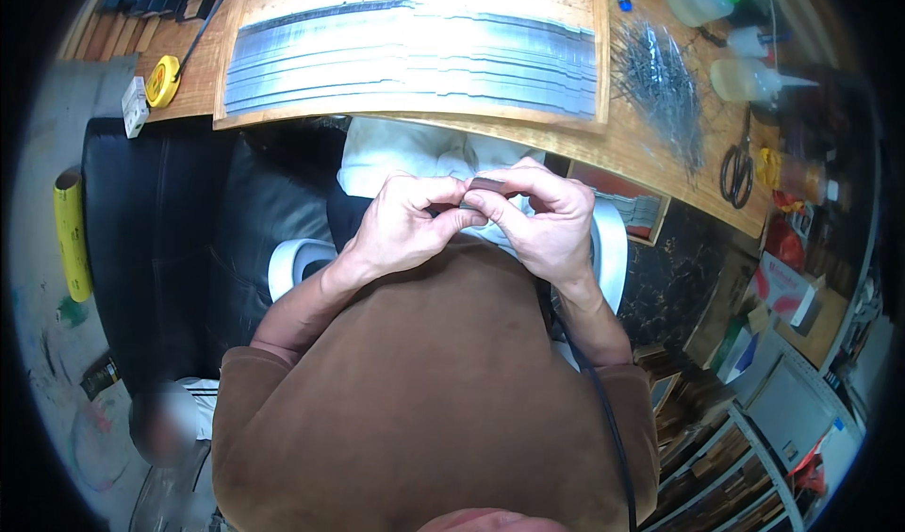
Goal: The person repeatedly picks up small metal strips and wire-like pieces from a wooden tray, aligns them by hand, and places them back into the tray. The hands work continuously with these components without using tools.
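Observation:
In front of my chest, close to the table edge, a small dark brown piece [486, 184] is pinched between my fingertips. My left hand [412, 213] closes thumb and fingers on its left end, and my right hand [545, 213] grips it from the right. Much of the piece is covered by the fingers, so I cannot make out its kind. Beyond the hands, a shallow wooden tray [603, 56] lies on the table, with rows of thin grey-blue strips [330, 61] in it.
A pile of thin dark pin-like pieces [657, 80], scissors [736, 172] and glue bottles [745, 80] lie right on the wooden table [556, 143]. At left are a yellow tape measure [163, 81], a black couch [151, 240] and a yellow roll [71, 235]. Another person [168, 424] is at lower left.

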{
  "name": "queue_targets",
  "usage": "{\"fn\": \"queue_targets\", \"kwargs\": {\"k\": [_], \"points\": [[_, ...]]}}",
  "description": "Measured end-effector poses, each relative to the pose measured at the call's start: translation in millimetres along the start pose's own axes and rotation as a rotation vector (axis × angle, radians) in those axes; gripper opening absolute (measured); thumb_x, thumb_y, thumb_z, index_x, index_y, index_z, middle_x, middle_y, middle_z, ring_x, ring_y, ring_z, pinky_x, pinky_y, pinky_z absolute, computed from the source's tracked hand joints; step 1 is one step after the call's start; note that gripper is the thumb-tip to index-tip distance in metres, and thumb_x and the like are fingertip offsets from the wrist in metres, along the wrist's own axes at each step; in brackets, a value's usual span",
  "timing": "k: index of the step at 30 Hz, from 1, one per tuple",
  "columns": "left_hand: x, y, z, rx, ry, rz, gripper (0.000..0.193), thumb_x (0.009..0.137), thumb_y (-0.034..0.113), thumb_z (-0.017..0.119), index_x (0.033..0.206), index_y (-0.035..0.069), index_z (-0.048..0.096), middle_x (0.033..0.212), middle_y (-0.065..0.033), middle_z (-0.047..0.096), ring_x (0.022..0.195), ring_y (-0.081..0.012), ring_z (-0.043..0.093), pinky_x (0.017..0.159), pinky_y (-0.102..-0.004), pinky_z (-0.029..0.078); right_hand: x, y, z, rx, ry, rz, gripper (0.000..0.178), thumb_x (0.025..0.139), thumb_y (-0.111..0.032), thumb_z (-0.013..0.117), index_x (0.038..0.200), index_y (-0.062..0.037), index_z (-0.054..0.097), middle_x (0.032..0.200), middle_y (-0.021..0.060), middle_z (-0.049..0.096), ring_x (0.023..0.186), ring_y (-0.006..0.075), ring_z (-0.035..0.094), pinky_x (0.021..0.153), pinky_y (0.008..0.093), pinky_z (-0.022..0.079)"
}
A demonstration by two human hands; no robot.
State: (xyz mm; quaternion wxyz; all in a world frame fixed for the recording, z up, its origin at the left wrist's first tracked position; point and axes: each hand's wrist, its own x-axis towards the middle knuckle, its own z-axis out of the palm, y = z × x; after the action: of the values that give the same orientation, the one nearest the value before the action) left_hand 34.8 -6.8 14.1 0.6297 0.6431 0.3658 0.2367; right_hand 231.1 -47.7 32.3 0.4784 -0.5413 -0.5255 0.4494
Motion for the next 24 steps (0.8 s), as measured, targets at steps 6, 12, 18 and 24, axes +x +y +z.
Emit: {"fn": "queue_targets", "kwargs": {"k": [6, 12, 18, 24], "points": [[-2.9, 5.5, -3.0, -0.059, 0.018, 0.011, 0.022, 0.091, 0.003, 0.078, 0.113, 0.002, 0.078, 0.088, -0.0103, 0.078, 0.076, -0.0080, 0.068, 0.070, -0.0258, 0.054, 3.1, -7.4, -6.0, 0.141, -0.034, 0.003, 0.023, 0.087, 0.006, 0.076, 0.110, 0.0040, 0.077, 0.090, 0.0105, 0.075, 0.082, 0.0143, 0.073, 0.072, 0.0259, 0.056], [-3.1, -10.9, -4.0, -0.055, -0.013, 0.014, 0.022, 0.090, 0.005, 0.080, 0.111, 0.002, 0.078, 0.083, -0.0101, 0.077, 0.071, -0.0078, 0.066, 0.066, -0.0264, 0.053, 2.3, -6.3, -12.2, -0.070, -0.112, -0.092, 0.023, 0.083, 0.006, 0.076, 0.106, 0.0031, 0.076, 0.095, 0.0137, 0.075, 0.083, 0.0205, 0.074, 0.073, 0.0293, 0.058], [-3.0, -3.7, -1.1, -0.056, 0.015, 0.044, 0.020, 0.090, 0.005, 0.080, 0.109, 0.002, 0.078, 0.080, -0.0103, 0.076, 0.067, -0.0073, 0.065, 0.062, -0.0256, 0.051, 3.3, -6.1, -11.9, -0.085, -0.118, -0.123, 0.021, 0.082, 0.005, 0.080, 0.102, 0.0019, 0.077, 0.094, 0.0130, 0.076, 0.081, 0.0201, 0.075, 0.072, 0.0288, 0.058], [-1.9, -11.6, 3.2, -0.084, 0.043, 0.083, 0.019, 0.090, 0.005, 0.080, 0.109, 0.001, 0.079, 0.081, -0.0093, 0.077, 0.066, -0.0075, 0.066, 0.061, -0.0250, 0.052, 3.9, -1.8, -9.9, -0.121, -0.056, -0.158, 0.019, 0.081, 0.005, 0.083, 0.099, 0.0007, 0.078, 0.091, 0.0116, 0.076, 0.079, 0.0193, 0.075, 0.070, 0.0277, 0.058]]}}
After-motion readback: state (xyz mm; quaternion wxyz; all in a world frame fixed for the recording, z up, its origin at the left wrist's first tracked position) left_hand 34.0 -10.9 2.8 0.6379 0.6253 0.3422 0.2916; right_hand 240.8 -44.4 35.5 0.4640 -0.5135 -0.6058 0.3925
